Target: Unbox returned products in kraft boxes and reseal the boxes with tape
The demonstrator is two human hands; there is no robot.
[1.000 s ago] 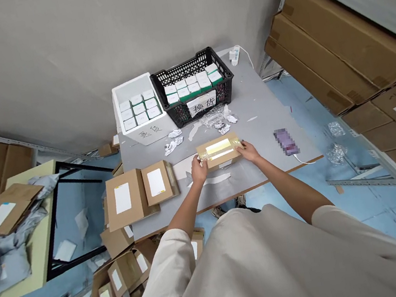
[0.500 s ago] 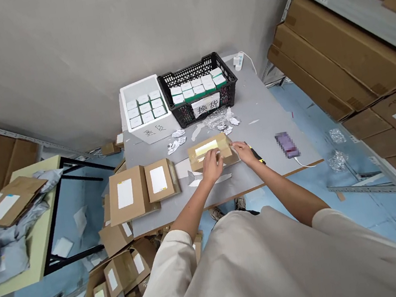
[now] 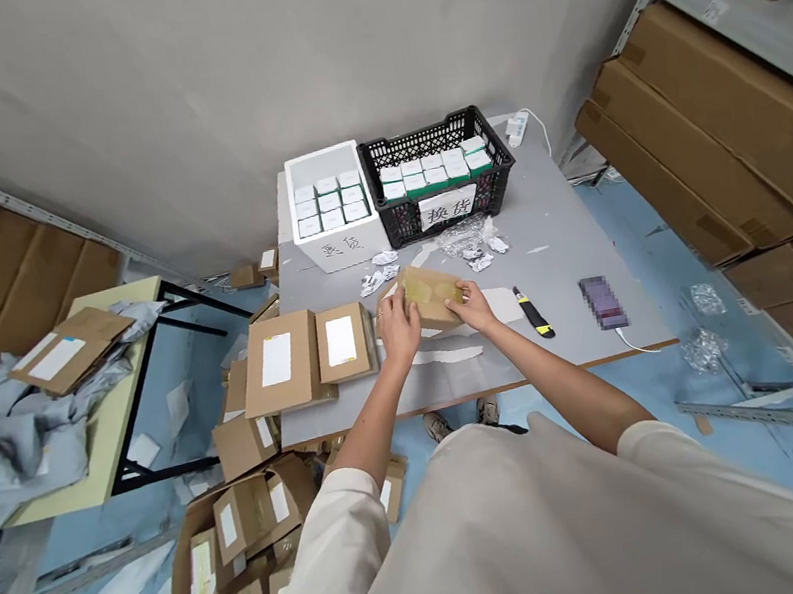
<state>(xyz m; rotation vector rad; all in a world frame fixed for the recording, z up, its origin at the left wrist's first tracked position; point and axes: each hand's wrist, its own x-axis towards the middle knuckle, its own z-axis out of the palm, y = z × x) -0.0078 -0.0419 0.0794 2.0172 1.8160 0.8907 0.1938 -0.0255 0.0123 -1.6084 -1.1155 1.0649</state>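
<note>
A small brown cardboard box [image 3: 431, 293] sealed with clear tape sits tilted on the grey table [image 3: 553, 230]. My left hand [image 3: 398, 322] grips its left end, fingers curled round the edge. My right hand [image 3: 472, 306] holds its near right corner. A black and yellow utility knife [image 3: 534, 311] lies on the table just to the right of my right hand, apart from it.
Two flat cardboard parcels [image 3: 307, 353] with white labels lie at the table's left. A white foam box [image 3: 332, 206] and a black crate [image 3: 438, 173] of small boxes stand at the back. A phone [image 3: 602, 301] rests right. More parcels fill a carton [image 3: 238, 577] on the floor.
The box has been turned and tilted, its labelled top now facing away. My right hand has let the knife lie on the table and gone to the box; my left hand shifted to its left end.
</note>
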